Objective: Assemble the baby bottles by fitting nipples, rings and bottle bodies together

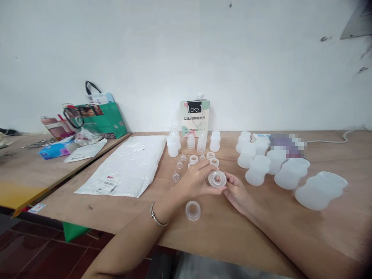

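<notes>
Over the near middle of the wooden table (232, 236), a translucent ring-shaped collar (217, 185) is held up between two bare hands, its round opening turned toward the wearer, probably so that its inside can be seen. The left hand (200, 180) carries it, fingers curled over the far side and thumb pressed below, a grip that seems to steady it while leaving the front face uncovered. The right hand (236, 192) meets the collar's right edge with bent fingers; whether they pinch it or only touch it, I cannot tell.

Just in front of the left hand, a loose ring (193, 217) lies on the tabletop, within easy reach. Beyond the hands are more translucent rings (193, 159), and to their left small teat-shaped pieces (176, 176) stand apart from one another, perhaps so that each can be picked up singly. Frosted waisted bottles (319, 192) stand at the right, seemingly grouped there to leave the middle free for handling. Farther left, a white plastic mailer (128, 164) lies flat, and a printed paper bag (195, 120) stands upright near the wall.
</notes>
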`<state>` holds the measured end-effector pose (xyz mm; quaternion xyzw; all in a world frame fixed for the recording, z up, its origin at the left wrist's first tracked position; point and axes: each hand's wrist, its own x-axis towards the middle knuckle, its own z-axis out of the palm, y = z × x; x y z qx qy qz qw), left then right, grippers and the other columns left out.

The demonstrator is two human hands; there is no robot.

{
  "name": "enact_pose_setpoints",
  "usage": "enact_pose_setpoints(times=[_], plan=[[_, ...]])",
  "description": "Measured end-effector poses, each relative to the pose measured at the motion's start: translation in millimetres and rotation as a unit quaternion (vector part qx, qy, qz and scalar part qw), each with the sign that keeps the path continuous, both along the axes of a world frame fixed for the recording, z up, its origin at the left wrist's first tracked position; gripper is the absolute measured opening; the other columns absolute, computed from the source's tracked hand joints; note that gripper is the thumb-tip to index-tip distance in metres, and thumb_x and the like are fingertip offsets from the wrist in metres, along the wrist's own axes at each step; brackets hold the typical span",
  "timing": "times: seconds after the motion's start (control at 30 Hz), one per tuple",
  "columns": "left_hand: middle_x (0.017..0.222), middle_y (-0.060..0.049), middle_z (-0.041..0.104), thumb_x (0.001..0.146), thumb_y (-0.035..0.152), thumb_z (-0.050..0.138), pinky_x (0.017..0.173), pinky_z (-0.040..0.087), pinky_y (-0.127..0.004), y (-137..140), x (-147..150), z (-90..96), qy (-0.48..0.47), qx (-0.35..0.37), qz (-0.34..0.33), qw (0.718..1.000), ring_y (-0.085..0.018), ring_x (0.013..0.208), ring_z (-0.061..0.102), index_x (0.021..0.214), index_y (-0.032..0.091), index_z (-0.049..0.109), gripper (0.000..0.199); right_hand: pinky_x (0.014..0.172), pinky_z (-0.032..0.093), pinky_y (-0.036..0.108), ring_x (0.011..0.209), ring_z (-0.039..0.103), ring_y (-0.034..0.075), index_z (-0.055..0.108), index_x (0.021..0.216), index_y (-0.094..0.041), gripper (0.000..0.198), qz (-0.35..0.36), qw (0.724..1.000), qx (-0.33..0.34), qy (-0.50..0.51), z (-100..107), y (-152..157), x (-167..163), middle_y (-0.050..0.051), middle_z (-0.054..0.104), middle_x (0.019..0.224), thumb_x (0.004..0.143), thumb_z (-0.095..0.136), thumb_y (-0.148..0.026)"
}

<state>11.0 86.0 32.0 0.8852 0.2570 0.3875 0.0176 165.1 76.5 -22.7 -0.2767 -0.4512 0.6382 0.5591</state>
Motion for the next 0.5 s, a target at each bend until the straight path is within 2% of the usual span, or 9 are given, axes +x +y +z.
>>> enact_pose_setpoints(times=[0.1,0.3,0.5], plan=[[0.075,-0.002,0.052,0.067,0.042,0.063,0.059,0.041,-0.025,-1.8,-1.0,1.5,0.018,-0.003,-0.006,1.000,-0.013,0.067,0.049,0.087,0.017,0.056,0.032,0.057,0.038,0.022,0.058,0.047,0.010,0.061,0.064,-0.018,0.017,0.000,1.000,-0.001,-0.008,0.2,2.0,0.9,-0.002,0.058,0.060,0.059,0.075,-0.027],[0.081,-0.004,0.054,0.071,0.037,0.061,0.063,0.041,-0.025,1.4,-3.0,4.1,-0.007,0.016,-0.002,1.000,-0.013,0.073,0.051,0.089,0.016,0.054,0.029,0.061,0.039,0.022,0.060,0.046,0.009,0.061,0.064,-0.018,0.015,0.012,1.000,-0.014,0.018,0.4,2.9,2.9,-0.002,0.057,0.064,0.064,0.073,-0.028],[0.079,-0.003,0.053,0.069,0.038,0.062,0.063,0.041,-0.025,2.7,-2.8,6.5,-0.020,-0.004,0.008,1.000,-0.013,0.072,0.051,0.088,0.016,0.054,0.030,0.060,0.039,0.023,0.061,0.047,0.010,0.063,0.069,-0.018,0.012,0.006,0.999,-0.021,0.025,-0.3,2.7,3.6,-0.001,0.057,0.066,0.067,0.070,-0.028]])
